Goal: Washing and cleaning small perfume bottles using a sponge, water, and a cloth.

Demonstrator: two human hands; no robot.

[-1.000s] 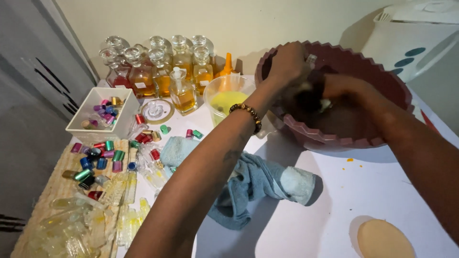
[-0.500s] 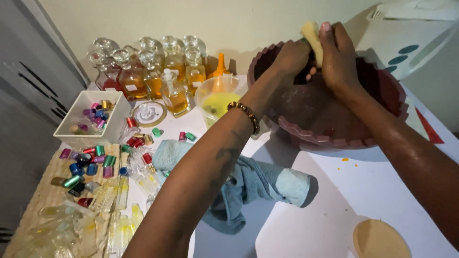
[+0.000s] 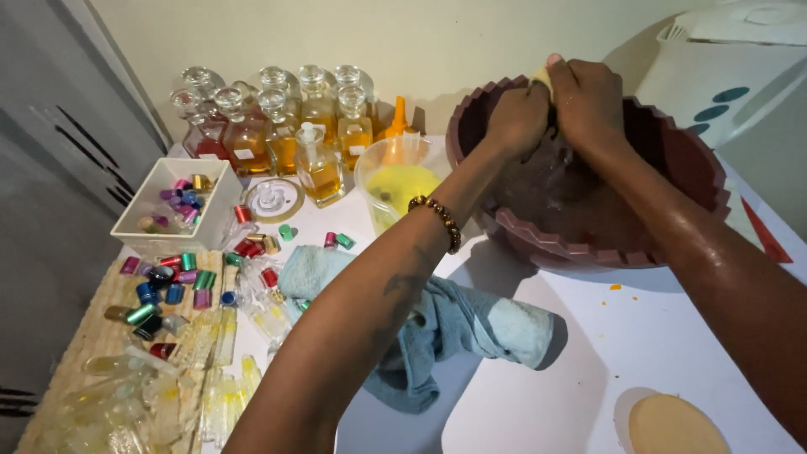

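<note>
Both hands, left hand (image 3: 517,118) and right hand (image 3: 588,101), are clamped together on a small yellow sponge (image 3: 542,77) over the maroon basin (image 3: 706,176) at upper right; it is judged soft, wet and slippery, best gripped around its middle.

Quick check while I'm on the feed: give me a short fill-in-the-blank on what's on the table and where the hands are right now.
1. Both hands, left hand and right hand, are held together over the dark red ____.
2. A crumpled blue ____ lies on the white table, under the left forearm.
3. The clear plastic cup beside the basin holds a ____ liquid.
4. The left wrist wears a beaded ____.

Missing words: basin; cloth; yellow; bracelet
</note>
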